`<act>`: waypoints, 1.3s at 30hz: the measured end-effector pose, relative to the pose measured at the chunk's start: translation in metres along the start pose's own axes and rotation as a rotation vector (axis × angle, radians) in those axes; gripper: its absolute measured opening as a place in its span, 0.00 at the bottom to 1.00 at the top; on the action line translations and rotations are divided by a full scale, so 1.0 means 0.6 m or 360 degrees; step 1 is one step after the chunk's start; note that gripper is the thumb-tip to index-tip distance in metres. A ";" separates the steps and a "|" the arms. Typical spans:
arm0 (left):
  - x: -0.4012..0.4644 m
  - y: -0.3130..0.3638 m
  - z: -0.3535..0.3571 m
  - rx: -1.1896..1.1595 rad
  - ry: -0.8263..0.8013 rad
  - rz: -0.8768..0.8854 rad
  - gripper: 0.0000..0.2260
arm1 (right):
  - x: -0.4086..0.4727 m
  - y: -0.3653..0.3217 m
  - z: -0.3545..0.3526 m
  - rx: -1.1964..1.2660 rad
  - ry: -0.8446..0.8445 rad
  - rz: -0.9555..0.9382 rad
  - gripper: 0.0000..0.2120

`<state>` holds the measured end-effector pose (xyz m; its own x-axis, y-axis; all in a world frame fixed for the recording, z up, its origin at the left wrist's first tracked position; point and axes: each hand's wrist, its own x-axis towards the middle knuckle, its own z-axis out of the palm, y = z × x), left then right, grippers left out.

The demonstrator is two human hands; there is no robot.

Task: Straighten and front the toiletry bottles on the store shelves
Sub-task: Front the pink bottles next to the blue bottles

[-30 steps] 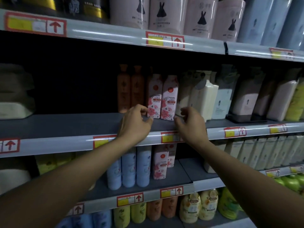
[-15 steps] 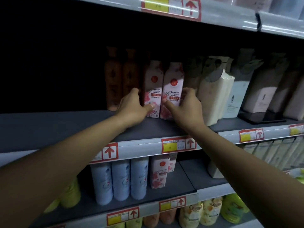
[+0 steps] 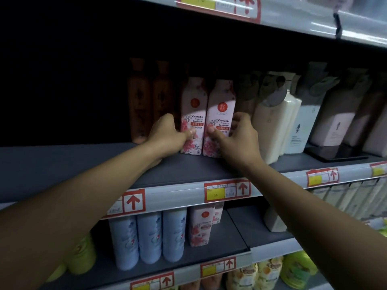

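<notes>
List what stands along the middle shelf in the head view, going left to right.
Two brown bottles → left hand on the left Camellia conditioner bottle → right Camellia conditioner bottle held by the right hand → cream pump bottle → white bottle → pale pink bottles.

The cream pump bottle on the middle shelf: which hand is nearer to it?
Right. The right hand grips the floral bottle next to the cream pump bottle; the left hand is farther left, on the other floral bottle.

left hand [image 3: 165, 136], right hand [image 3: 237, 137], gripping Camellia bottles [image 3: 219, 116]
</notes>
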<state>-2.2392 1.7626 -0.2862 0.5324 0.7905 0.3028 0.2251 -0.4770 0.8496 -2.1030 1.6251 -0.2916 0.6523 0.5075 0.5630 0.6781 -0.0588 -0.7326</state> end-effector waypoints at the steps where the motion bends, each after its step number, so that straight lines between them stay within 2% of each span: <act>1: -0.001 -0.001 -0.002 -0.0007 -0.0007 0.0011 0.24 | -0.003 -0.001 -0.003 0.0017 -0.0016 -0.0016 0.31; 4: -0.010 -0.001 -0.012 -0.0050 -0.0053 0.0052 0.24 | -0.014 -0.005 -0.013 0.0044 -0.0088 -0.0076 0.29; 7: -0.032 0.009 -0.023 -0.0112 -0.0145 0.0080 0.18 | -0.025 -0.011 -0.024 0.0055 -0.0140 -0.0113 0.29; 13: -0.073 0.013 -0.048 -0.0127 -0.0139 0.0209 0.26 | -0.064 -0.029 -0.045 0.0130 -0.0149 -0.0191 0.29; 27: -0.200 0.073 -0.086 -0.0297 -0.0027 0.0464 0.25 | -0.159 -0.110 -0.114 0.0323 -0.0030 -0.0414 0.31; 39: -0.323 0.128 -0.104 -0.0255 -0.0036 0.0581 0.24 | -0.257 -0.151 -0.218 0.0270 -0.0054 -0.0466 0.29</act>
<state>-2.3759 1.5967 -0.2531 0.5721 0.5706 0.5892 -0.1113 -0.6577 0.7450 -2.2209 1.4400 -0.2618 0.4248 0.5100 0.7479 0.7672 0.2358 -0.5965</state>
